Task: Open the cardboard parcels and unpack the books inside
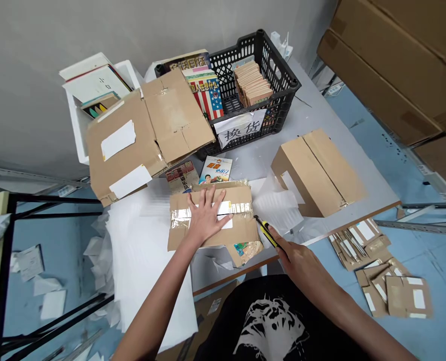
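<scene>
Currently, your left hand (206, 215) lies open, palm down, on the brown taped cardboard package (238, 198), which rests near you on a white foam sheet (143, 260). Your right hand (298, 255) is closed — gripping a yellow-and-black utility knife (267, 232) just right of the package.

Bright even light, soft shadows, wide-angle warping at edges
</scene>
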The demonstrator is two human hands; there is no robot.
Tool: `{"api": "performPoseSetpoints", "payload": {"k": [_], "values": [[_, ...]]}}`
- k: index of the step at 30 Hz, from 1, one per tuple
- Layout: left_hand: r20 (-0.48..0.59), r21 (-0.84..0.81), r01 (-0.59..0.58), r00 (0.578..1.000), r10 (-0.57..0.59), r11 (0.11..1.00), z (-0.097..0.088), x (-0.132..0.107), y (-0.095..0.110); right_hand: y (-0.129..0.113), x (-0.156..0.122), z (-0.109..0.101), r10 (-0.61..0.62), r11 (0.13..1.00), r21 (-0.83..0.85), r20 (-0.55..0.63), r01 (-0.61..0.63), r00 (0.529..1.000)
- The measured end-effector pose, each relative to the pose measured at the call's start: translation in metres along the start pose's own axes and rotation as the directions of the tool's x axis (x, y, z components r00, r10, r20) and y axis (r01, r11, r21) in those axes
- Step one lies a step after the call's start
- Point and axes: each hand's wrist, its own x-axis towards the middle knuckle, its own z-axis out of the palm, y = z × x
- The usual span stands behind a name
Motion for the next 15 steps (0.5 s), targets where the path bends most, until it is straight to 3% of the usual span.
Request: {"api": "performPoseSetpoints", "payload": {"k": [5, 11, 15], "values": [[-0.011, 0.005, 0.000, 1.000, 0.000, 1.000, 0.006, -0.002, -0.001, 0.001, -0.003, -0.001, -0.032, 0.999, -0.001, 0.028, 0.032, 0.999], [-0.036, 0.002, -0.014, 0.999, 0.014, 1.000, 0.005, -0.003, -0.001, 0.001, -0.014, 0.003, 0.010, 0.983, -0.183, 0.098, 0.008, 0.995], [-0.071, -0.007, -0.035, 0.997, 0.034, 0.999, 0.001, -0.007, -0.004, 0.010, -0.023, -0.027, 0.006, 0.958, -0.287, -0.043, -0.018, 0.999]]}}
